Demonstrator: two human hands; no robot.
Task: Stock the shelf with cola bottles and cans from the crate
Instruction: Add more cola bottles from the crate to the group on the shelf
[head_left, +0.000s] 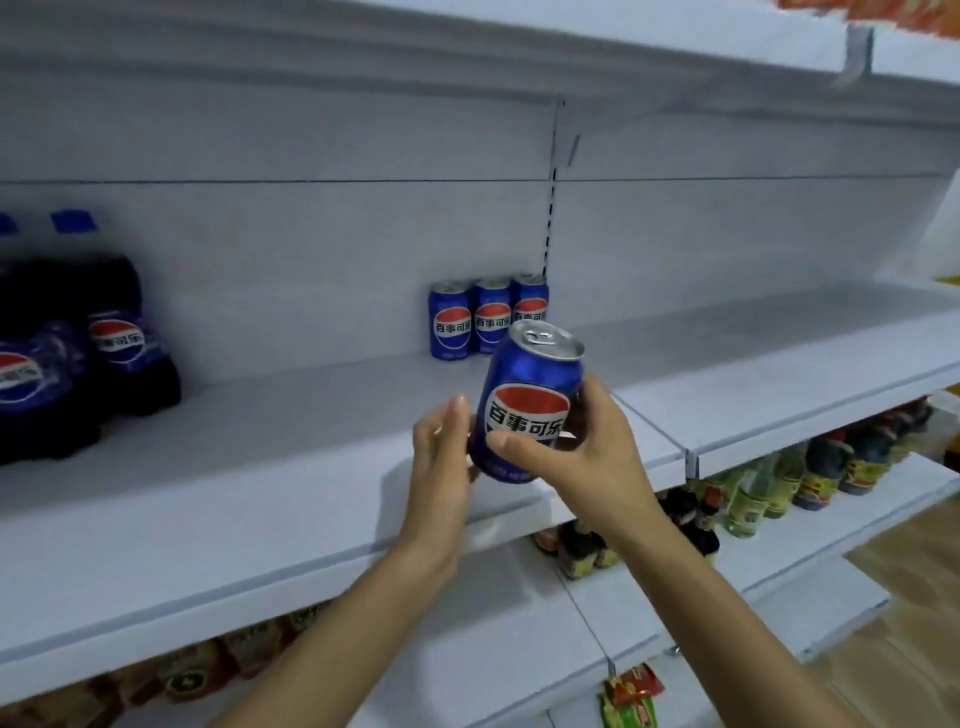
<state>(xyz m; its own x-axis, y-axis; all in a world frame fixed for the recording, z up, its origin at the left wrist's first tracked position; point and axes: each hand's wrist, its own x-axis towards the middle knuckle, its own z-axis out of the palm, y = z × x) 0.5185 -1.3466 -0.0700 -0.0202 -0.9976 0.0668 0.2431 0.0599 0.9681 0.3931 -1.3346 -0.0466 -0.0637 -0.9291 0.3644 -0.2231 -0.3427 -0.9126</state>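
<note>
A blue cola can (530, 379) is held tilted above the front part of the white shelf (311, 441). My right hand (582, 457) grips it, thumb across the label and fingers round its right side. My left hand (441, 457) touches the can's left side with straight fingers. Three matching cans (488, 319) stand in a row against the shelf's back wall, just behind the held can. Dark cola bottles (78, 353) with blue caps stand at the shelf's far left. The crate is out of view.
The shelf board above (467, 67) overhangs the work space. On the lower shelf at right stand sauce and oil bottles (753, 493). Packets (628, 696) hang further down. A wooden floor (909, 597) shows at the lower right.
</note>
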